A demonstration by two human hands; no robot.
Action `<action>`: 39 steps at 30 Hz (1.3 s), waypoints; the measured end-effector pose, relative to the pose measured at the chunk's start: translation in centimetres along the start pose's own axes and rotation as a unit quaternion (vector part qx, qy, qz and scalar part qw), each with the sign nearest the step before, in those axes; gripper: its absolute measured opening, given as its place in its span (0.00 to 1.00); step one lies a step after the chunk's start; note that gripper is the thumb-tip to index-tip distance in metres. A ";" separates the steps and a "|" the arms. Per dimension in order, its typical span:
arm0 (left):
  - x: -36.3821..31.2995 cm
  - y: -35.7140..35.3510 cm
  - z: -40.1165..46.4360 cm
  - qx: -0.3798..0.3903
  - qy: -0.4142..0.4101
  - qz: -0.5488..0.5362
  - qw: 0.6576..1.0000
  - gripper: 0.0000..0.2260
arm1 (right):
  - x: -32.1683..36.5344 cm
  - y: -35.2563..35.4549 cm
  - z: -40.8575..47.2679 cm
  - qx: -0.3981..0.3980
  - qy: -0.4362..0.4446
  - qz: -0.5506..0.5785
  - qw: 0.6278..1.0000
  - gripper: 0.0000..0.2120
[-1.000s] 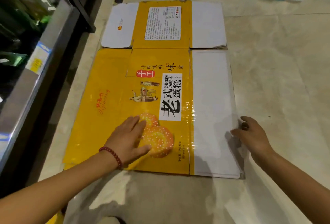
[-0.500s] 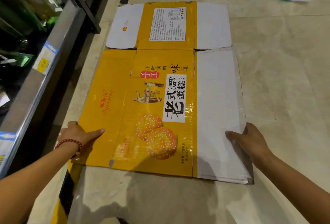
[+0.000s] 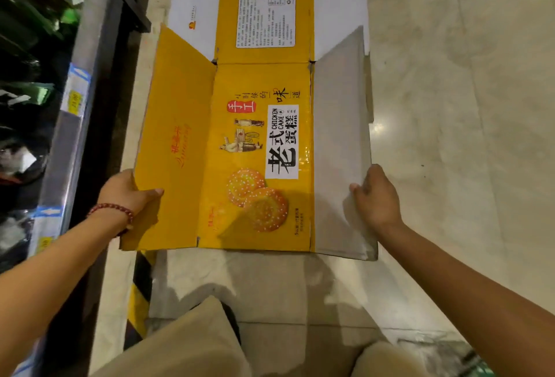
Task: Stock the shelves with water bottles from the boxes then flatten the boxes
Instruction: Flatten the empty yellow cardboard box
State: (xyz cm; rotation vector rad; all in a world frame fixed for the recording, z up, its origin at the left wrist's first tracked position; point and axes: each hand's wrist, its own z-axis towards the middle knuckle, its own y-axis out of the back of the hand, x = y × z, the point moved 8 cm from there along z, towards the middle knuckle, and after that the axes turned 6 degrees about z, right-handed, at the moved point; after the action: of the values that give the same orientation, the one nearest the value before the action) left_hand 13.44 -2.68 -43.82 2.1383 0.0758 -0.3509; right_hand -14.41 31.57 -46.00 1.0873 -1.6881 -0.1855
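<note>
I see pale glossy tile floor (image 3: pixel 450 106) w/ light glare, metal shelf edge (image 3: pixel 64 124) w/ price tags left, yellow-black hazard strip (image 3: pixel 139 298) alongside.

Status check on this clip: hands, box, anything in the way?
Left hand grips the yellow side panel, right hand grips the white one. Flattened box on the floor, both sides tilted up. Nothing blocking.

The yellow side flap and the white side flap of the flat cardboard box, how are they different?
The yellow side flap is printed with orange writing; the white side flap is plain. The yellow flap sits on the shelf side, gripped by the left hand; the white flap sits on the open-floor side, gripped by the right hand. Both are tilted up off the floor.
</note>
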 end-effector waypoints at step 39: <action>-36.4 21.2 -50.5 0.152 -0.253 0.245 0.923 0.08 | 7.1 49.8 -45.4 -0.135 -0.360 0.076 0.920 0.08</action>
State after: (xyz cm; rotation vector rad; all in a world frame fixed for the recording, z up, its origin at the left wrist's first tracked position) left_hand -6.27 29.93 9.75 2.2029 -0.8452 -0.6317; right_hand -5.04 71.99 7.58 0.7051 -2.2989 -0.7713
